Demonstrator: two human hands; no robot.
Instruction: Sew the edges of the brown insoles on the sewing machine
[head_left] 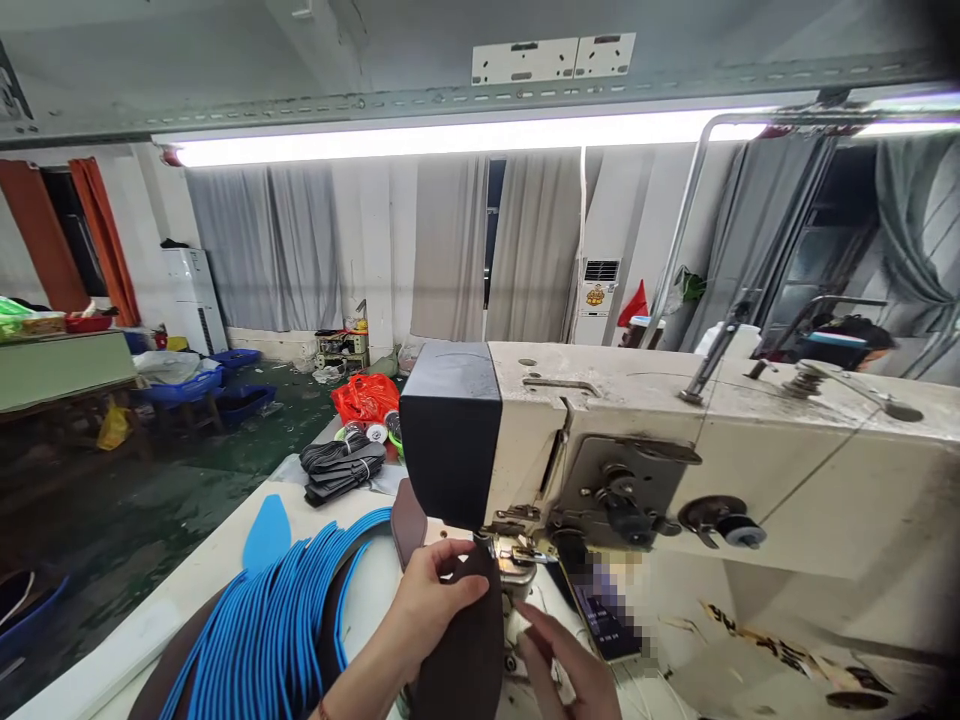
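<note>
My left hand (427,612) grips a dark brown flat piece (466,650), thumb on its face, fingers at its far edge. The piece's upper end sits under the presser foot area (517,562) of a sewing machine (637,400). To the right of the piece, my right hand (574,665) has thumb and index finger drawn together by the machine's post. Something small and whitish shows at those fingertips; I cannot make out what it is. Left of my left arm lies a fanned row of blue-edged strips (277,610).
A blue leaf-shaped piece (268,532) and a brown piece (409,525) lie on the white table. Behind them are dark bundles (341,468) and a red plastic bag (366,398). A phone (604,605) rests under the machine arm. Thread runs along the machine's front.
</note>
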